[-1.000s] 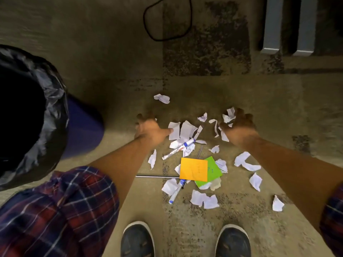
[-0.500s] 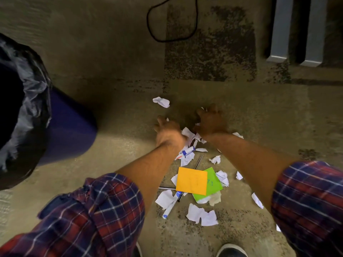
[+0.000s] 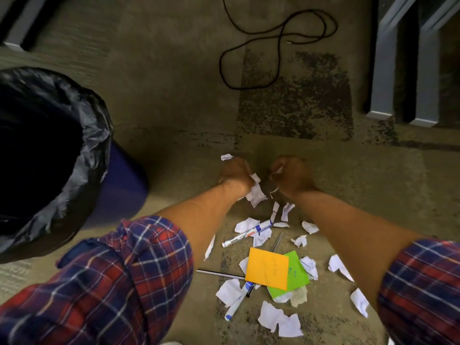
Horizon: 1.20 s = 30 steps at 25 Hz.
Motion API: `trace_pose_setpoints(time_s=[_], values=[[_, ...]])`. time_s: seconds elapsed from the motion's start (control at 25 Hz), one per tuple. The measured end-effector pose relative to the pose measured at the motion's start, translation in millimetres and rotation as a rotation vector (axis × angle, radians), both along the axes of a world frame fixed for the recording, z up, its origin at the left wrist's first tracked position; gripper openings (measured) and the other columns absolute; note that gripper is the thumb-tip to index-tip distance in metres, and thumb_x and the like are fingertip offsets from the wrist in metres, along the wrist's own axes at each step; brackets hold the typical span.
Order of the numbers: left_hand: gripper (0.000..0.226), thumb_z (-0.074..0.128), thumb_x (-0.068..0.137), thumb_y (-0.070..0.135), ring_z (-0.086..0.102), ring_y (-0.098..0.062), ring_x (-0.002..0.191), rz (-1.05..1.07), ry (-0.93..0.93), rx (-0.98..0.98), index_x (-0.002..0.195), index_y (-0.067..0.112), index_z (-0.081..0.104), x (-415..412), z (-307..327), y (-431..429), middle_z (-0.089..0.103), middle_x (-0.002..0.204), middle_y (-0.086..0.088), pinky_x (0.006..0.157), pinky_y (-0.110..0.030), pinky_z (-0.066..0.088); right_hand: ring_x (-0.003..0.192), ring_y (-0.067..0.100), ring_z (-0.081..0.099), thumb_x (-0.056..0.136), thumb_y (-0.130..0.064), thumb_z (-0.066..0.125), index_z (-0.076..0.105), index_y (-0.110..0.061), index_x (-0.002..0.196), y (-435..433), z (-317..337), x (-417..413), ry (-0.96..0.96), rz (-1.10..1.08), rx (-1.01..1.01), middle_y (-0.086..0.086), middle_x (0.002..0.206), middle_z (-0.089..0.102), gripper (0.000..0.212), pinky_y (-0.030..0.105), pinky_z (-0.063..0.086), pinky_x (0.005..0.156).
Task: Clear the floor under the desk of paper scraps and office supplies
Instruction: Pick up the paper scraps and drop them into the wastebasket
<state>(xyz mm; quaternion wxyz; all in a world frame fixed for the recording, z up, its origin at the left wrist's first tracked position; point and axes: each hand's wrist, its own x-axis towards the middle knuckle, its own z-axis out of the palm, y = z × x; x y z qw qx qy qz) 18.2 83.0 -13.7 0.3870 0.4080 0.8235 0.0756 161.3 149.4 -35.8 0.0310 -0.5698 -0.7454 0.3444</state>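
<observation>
My left hand (image 3: 234, 174) is closed around white paper scraps (image 3: 256, 194) that stick out below the fist. My right hand (image 3: 291, 175) is fisted too, with small white scraps showing between its fingers. Both hover just above the carpet, a hand's width apart. Several torn scraps (image 3: 278, 319) lie scattered below them. Among these are a white marker (image 3: 246, 234), a second marker (image 3: 235, 306), an orange sticky note (image 3: 267, 267) over a green sticky note (image 3: 297, 272), and a thin pencil (image 3: 219, 273). One scrap (image 3: 226, 156) lies just beyond my left hand.
A blue bin (image 3: 119, 180) lined with a black bag (image 3: 82, 135) stands at the left. A black cable (image 3: 276, 46) loops on the carpet at the back. Grey desk legs (image 3: 403, 70) rise at the upper right.
Both hands swept inward over the far scraps and closed into fists on them, then lifted slightly. The scraps at the top of the pile are gone from the carpet.
</observation>
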Motion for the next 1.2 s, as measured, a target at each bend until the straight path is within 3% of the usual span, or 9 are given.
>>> trace_pose_setpoints(time_s=[0.16,0.28,0.44,0.56,0.68,0.76,0.92,1.08,1.2], values=[[0.024,0.077,0.092,0.019,0.071,-0.030,0.109,0.074,-0.110,0.125,0.110,0.003,0.072,-32,55,18,0.074,0.116,-0.016,0.069,-0.029,0.052,0.097,0.039,0.073,0.085,0.006,0.075,0.070,-0.008,0.085,29,58,-27,0.377,-0.281,-0.308,0.025,0.103,0.071,0.015,0.052,0.063,0.083],[0.025,0.073,0.095,0.022,0.072,-0.028,0.108,0.248,-0.100,0.302,0.114,0.005,0.070,-60,105,30,0.073,0.115,-0.013,0.068,-0.025,0.052,0.087,0.030,0.075,0.084,0.000,0.080,0.072,0.000,0.099,49,109,-55,0.463,-0.209,-0.286,0.018,0.098,0.071,0.016,0.036,0.066,0.066],[0.036,0.067,0.100,0.022,0.067,-0.026,0.115,0.384,-0.052,0.530,0.133,0.011,0.057,-101,187,30,0.066,0.128,-0.011,0.091,-0.031,0.055,0.089,0.022,0.076,0.088,-0.005,0.077,0.073,-0.009,0.095,57,183,-107,0.658,-0.185,-0.241,0.010,0.110,0.073,0.009,0.026,0.063,0.063],[0.032,0.071,0.096,0.017,0.067,-0.020,0.104,0.435,0.046,0.675,0.124,0.016,0.057,-158,248,-4,0.067,0.121,-0.006,0.081,-0.029,0.053,0.085,0.018,0.075,0.087,-0.008,0.080,0.074,-0.011,0.094,40,236,-168,0.789,-0.095,-0.203,0.009,0.111,0.073,0.010,0.024,0.062,0.060],[0.025,0.073,0.090,0.023,0.071,-0.030,0.096,0.468,0.182,0.676,0.111,0.012,0.066,-227,284,-66,0.073,0.108,-0.012,0.082,-0.043,0.060,0.083,0.008,0.074,0.083,-0.016,0.085,0.074,-0.020,0.088,-4,267,-224,0.828,0.159,-0.189,-0.009,0.106,0.073,0.012,0.024,0.062,0.061],[0.020,0.072,0.082,0.028,0.075,-0.029,0.086,0.508,0.180,0.663,0.098,0.015,0.072,-254,288,-115,0.077,0.094,-0.013,0.078,-0.047,0.063,0.084,0.006,0.073,0.078,-0.021,0.087,0.076,-0.020,0.087,-41,274,-255,0.808,0.356,-0.074,-0.011,0.098,0.075,0.014,0.026,0.061,0.066],[0.003,0.080,0.085,0.027,0.071,-0.007,0.069,0.515,0.275,0.482,0.085,0.025,0.079,-274,249,-189,0.077,0.076,0.006,0.064,-0.032,0.058,0.078,0.004,0.069,0.078,-0.025,0.084,0.077,-0.023,0.085,-105,264,-299,0.586,0.735,0.107,-0.009,0.086,0.076,0.010,0.022,0.054,0.064],[0.003,0.081,0.086,0.027,0.077,-0.022,0.073,0.557,0.242,0.333,0.086,0.028,0.078,-283,216,-217,0.078,0.080,-0.002,0.066,-0.040,0.064,0.092,0.014,0.069,0.084,-0.023,0.082,0.077,-0.020,0.092,-125,245,-323,0.390,0.899,0.168,-0.004,0.097,0.074,0.010,0.032,0.059,0.077],[0.016,0.084,0.084,0.030,0.075,-0.019,0.084,0.516,0.240,0.229,0.099,0.028,0.078,-283,198,-220,0.077,0.092,0.000,0.079,-0.041,0.065,0.104,0.016,0.069,0.085,-0.023,0.082,0.077,-0.024,0.094,-121,238,-326,0.281,0.953,0.172,-0.004,0.107,0.075,0.010,0.034,0.058,0.088]])
